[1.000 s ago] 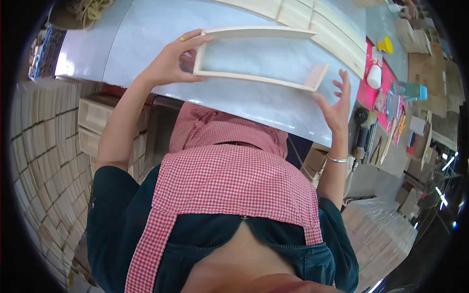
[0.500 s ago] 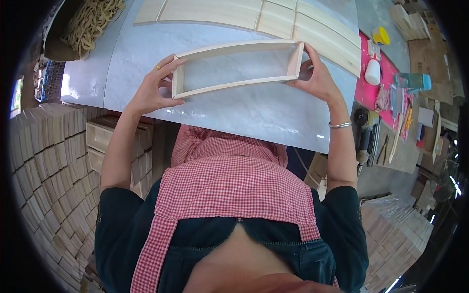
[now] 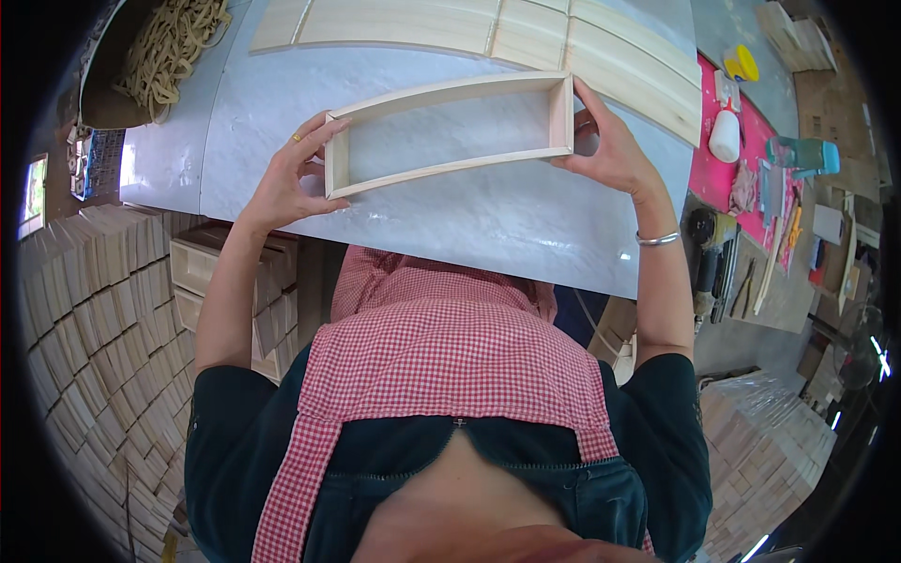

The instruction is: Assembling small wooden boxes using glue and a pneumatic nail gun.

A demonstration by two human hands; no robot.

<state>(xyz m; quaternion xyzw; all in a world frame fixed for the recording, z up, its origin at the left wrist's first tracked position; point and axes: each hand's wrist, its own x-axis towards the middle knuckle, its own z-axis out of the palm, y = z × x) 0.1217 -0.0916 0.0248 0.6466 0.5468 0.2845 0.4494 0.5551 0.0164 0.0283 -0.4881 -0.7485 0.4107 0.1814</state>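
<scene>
A long rectangular wooden frame [image 3: 460,167] of pale thin strips, open in the middle, is held between my two hands over the marbled white tabletop [image 3: 422,220]. My left hand [image 3: 284,178] grips its left end piece, with fingers on the far corner and thumb at the near corner. At the other end, my right hand [image 3: 615,145] clasps the right end piece, fingertips at the far corner and thumb near the lower one. The frame slants a little, its right end farther from me. Part of the fingers on both hands is hidden behind the end pieces.
Pale wooden boards [image 3: 535,38] lie along the table's far side. A bin [image 3: 99,105] of tan bands [image 3: 174,56] stands far left. At right are a white glue bottle [image 3: 725,136], a yellow tub [image 3: 741,63] and pliers [image 3: 744,289]. Stacked wood [image 3: 94,347] fills the left.
The wooden frame has shifted slightly left, its left end dipping a little toward me. Both hands keep their hold on its ends.
</scene>
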